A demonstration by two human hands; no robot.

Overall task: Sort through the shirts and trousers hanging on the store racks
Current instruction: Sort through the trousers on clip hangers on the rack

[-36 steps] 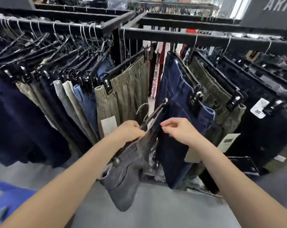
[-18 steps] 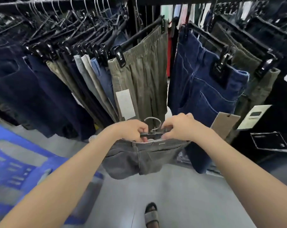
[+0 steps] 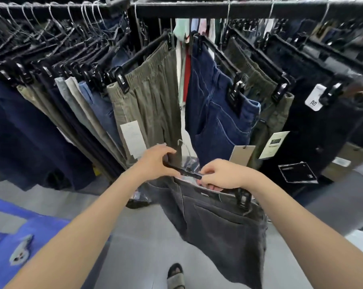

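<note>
I hold dark grey trousers (image 3: 222, 224) on a black clip hanger (image 3: 183, 172) below the rack, off the rail. My left hand (image 3: 155, 161) grips the hanger's left end. My right hand (image 3: 224, 174) grips the waistband and hanger near the middle; the right clip (image 3: 244, 198) still bites the waistband. The hanger's metal hook (image 3: 181, 143) points up between my hands. Straight ahead hang olive trousers (image 3: 149, 105) and dark blue jeans (image 3: 216, 113) with a gap between them.
A black rail (image 3: 238, 7) runs across the top, packed with trousers: navy and beige ones (image 3: 51, 113) on the left, olive and black ones (image 3: 322, 97) on the right with paper tags. Blue floor graphic (image 3: 20, 236) lies lower left. My sandalled foot (image 3: 176, 276) stands on grey floor.
The grey trousers swung from hanging left of my hands to hanging down to the right. My left hand slid to the hanger's end, my right onto the waistband. The view tilted down.
</note>
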